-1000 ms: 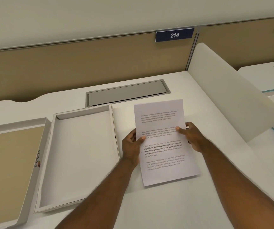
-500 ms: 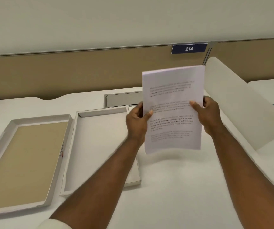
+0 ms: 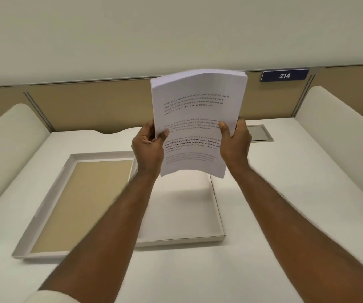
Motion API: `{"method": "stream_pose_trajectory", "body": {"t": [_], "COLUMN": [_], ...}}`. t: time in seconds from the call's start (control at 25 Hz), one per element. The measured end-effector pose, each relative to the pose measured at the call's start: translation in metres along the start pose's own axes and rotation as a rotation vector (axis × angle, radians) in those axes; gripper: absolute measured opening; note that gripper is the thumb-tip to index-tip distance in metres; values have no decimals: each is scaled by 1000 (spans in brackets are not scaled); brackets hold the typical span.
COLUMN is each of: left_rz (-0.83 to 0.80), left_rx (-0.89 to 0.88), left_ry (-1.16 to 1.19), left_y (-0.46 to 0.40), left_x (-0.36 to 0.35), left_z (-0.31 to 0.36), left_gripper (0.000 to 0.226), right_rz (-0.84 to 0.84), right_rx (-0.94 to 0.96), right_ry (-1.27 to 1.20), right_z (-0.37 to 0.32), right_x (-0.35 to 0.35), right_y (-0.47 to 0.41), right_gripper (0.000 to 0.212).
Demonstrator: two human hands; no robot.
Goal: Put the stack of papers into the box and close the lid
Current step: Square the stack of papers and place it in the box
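Observation:
A thick stack of printed white papers [image 3: 195, 110] is held upright in the air, slightly bowed. My left hand [image 3: 147, 149] grips its left edge and my right hand [image 3: 235, 143] grips its right edge. Below the stack lies the open white box [image 3: 216, 215], its shallow tray partly hidden by my left forearm. The box lid [image 3: 51, 193] lies upside down to the left of the box, showing its tan inside.
The white desk [image 3: 285, 193] has curved white side dividers on the left [image 3: 7, 145] and the right [image 3: 338, 119]. A grey cable hatch [image 3: 260, 133] sits at the back behind my right hand. A tan partition carries a blue "214" sign [image 3: 284, 75].
Both hands lifted the stack off the desk, raised it upright and carried it left, so it now hangs over the open box.

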State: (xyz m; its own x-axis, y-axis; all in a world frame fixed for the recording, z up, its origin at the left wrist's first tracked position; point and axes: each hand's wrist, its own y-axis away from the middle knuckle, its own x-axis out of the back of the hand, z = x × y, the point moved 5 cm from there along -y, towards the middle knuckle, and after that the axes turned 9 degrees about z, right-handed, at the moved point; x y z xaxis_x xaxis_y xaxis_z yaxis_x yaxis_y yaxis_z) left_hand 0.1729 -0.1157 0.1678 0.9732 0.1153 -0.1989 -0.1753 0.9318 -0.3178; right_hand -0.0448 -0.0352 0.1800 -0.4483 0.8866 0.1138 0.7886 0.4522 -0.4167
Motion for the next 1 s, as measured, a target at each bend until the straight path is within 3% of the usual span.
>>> {"method": "stream_pose_trajectory", "body": {"t": [0.32, 1.0], "left_rz": [47, 63], "left_rx": [107, 191], "left_ry": [-58, -110], "left_y": [16, 28], "left_x": [85, 110], "left_z": [-53, -96], "left_gripper": [39, 42], "right_rz": [-92, -115], "right_rx": [-6, 14], "right_ry": [59, 29], "right_z": [29, 64], "right_x": [-48, -47], "right_y": [78, 109], "right_gripper": [24, 26]}}
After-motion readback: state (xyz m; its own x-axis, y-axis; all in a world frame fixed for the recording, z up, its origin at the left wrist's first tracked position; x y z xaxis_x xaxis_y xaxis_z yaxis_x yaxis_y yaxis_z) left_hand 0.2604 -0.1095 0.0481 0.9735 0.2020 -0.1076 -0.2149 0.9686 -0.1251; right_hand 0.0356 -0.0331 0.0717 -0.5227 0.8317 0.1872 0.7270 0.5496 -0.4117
